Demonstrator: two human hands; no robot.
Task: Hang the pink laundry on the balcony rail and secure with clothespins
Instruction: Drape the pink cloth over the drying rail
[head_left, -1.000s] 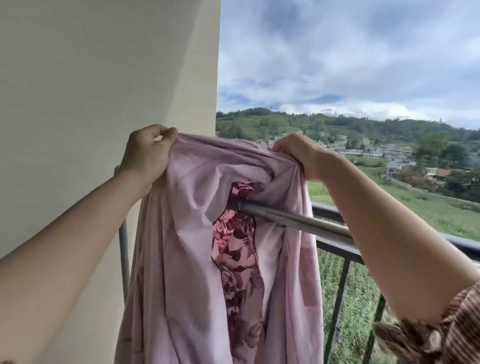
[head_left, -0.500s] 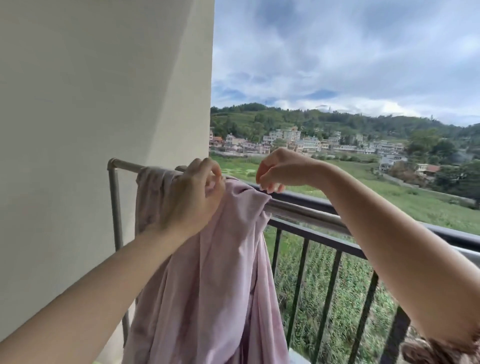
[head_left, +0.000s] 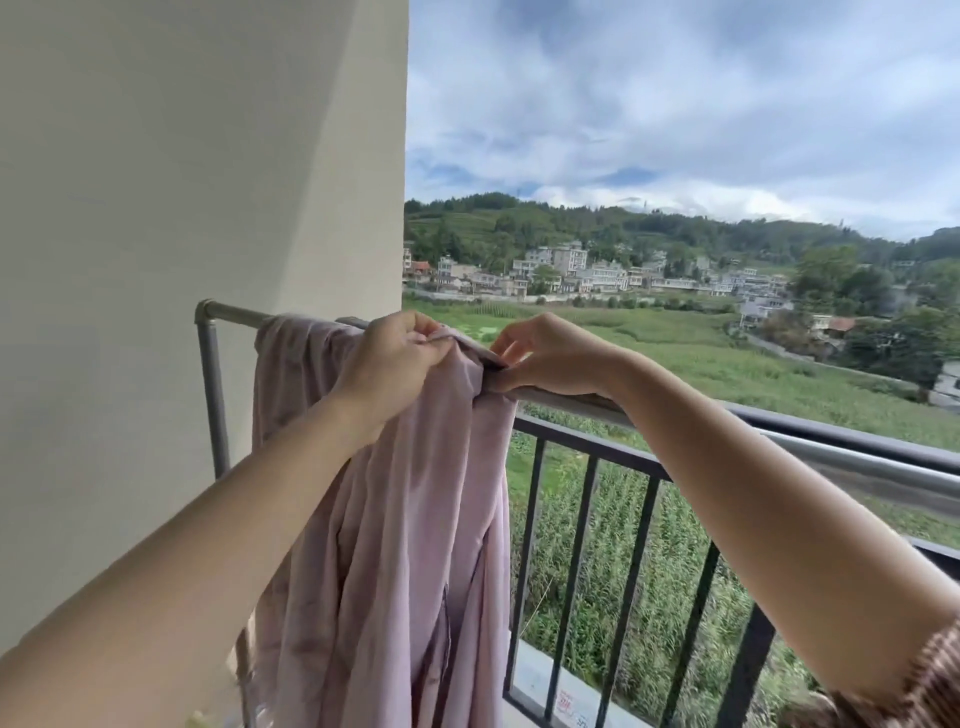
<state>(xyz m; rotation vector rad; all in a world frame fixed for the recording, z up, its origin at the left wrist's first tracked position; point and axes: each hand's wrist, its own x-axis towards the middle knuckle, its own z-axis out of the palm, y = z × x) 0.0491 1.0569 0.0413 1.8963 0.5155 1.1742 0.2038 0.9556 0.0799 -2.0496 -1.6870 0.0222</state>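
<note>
laundry (head_left: 415, 519) hides rail (head_left: 231, 313) where left hand (head_left: 389, 364) and right hand (head_left: 556, 358) pinch

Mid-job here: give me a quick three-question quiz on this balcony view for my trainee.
1. True or false: the pink laundry lies on the floor.
2. What do the left hand and right hand both hold? A) a clothespin B) the pink laundry C) nothing
3. Fill in: the laundry hangs over the silver rail at its ___ end, beside the wall.
Key: 1 false, it is draped over the rail. 2 B. 3 left.
</note>
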